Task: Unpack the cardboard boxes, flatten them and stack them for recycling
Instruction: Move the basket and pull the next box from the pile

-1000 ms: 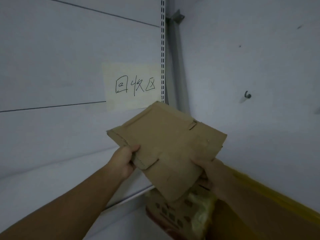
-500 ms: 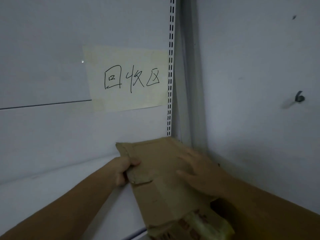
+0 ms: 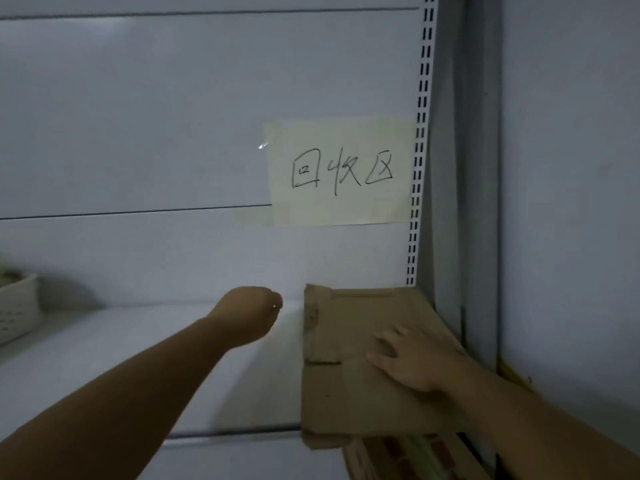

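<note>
Cardboard: one flattened box, plain brown, matte, corrugated. Lies flat on white shelf, far right corner. Rough rectangle. Creases and a slit mark off a folded flap along its left side; far left corner is dog-eared.

Long axis runs front to back. Far short edge sits at back panel, just below slotted metal upright. Near short edge overhangs the shelf front. Under that overhang, a printed box in red and pale colours, blurred, details unreadable.

Right hand rests palm down on the cardboard's right half. Fingers are straight and spread, pointing left and toward the back; nothing gripped.

Left hand hangs above the shelf, just beside the cardboard's far left corner, not touching it. Seen from the wrist side; its fingers are hidden behind the hand, so I cannot tell how they lie.

Paper sign, cream, smooth, with three handwritten black characters, is stuck to the panel above the cardboard. White perforated plastic basket stands at the shelf's left end, well apart.
</note>
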